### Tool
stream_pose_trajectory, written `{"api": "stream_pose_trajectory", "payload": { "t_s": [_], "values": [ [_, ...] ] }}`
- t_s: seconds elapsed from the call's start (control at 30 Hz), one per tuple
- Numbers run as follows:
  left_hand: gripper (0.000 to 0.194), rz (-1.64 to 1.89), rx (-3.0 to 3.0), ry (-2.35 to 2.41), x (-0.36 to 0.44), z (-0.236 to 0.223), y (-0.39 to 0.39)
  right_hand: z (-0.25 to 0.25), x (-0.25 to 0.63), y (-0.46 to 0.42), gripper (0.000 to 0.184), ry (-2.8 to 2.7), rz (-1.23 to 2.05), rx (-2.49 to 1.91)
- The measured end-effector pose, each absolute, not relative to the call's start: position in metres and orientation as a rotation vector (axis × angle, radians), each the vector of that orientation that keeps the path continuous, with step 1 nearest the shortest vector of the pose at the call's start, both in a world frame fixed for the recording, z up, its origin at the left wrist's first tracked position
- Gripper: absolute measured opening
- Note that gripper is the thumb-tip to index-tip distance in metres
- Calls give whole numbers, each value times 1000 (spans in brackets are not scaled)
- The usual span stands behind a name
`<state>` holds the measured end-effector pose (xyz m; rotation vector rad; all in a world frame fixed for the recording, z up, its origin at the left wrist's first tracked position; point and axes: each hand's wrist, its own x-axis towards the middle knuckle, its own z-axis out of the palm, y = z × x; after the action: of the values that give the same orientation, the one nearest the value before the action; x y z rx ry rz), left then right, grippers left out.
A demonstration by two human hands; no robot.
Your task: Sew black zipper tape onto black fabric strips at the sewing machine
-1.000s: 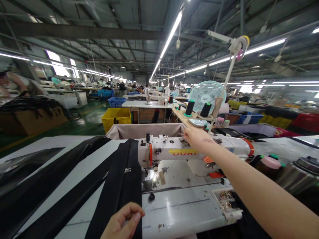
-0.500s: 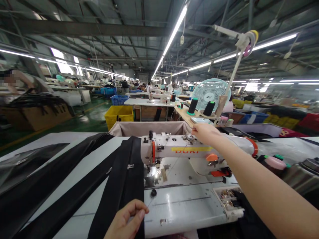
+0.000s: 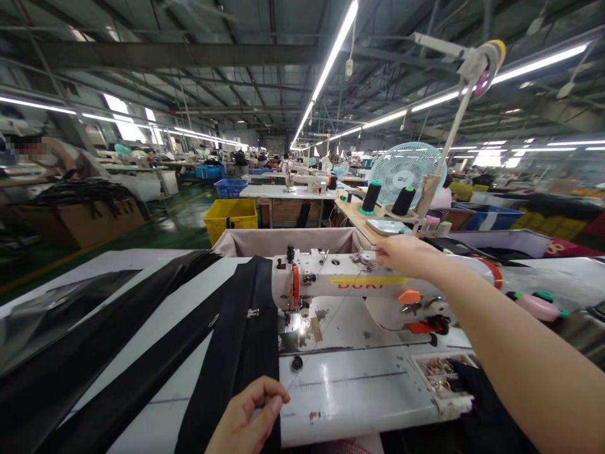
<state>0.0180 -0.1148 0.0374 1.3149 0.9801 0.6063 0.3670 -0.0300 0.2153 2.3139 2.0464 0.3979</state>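
My left hand (image 3: 253, 413) pinches a thin thread (image 3: 293, 383) between thumb and forefinger, over the front left of the machine bed. Just beyond those fingers a small dark bobbin (image 3: 296, 364) sits on the bed, where the thread seems to lead. My right hand (image 3: 399, 252) reaches over the top of the white sewing machine (image 3: 321, 268). Its fingers are closed beside the round metal winder (image 3: 367, 258); what they hold is hidden. Left of the needle lies a black fabric strip (image 3: 246, 340) with a metal zipper pull (image 3: 253, 313).
More black strips (image 3: 137, 328) cover the table on the left. A parts tray (image 3: 442, 378) with small metal fittings is at the bed's right. Behind the machine are a fabric-lined bin (image 3: 293, 241), black thread cones (image 3: 372, 197) and a fan (image 3: 401, 173). One person (image 3: 61, 157) bends at far left.
The whole view has shifted slightly, so everything sits a little further right. Both hands keep nearly the same positions, the left still pinching the thread and the right still at the winder.
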Motion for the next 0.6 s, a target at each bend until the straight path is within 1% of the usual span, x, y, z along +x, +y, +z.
{"api": "stream_pose_trajectory", "payload": {
  "t_s": [0.1,0.3,0.43,0.6],
  "values": [
    [60,602,1326,969,19,36,-115,214,370,-28,28,2065,430,2345],
    [56,630,1312,970,20,33,-117,212,386,-25,22,2164,345,2302],
    [56,606,1304,946,22,33,-118,209,391,-18,32,2280,280,2255],
    [54,596,1288,951,21,32,-119,206,400,-14,22,2302,264,2282]
  ]
}}
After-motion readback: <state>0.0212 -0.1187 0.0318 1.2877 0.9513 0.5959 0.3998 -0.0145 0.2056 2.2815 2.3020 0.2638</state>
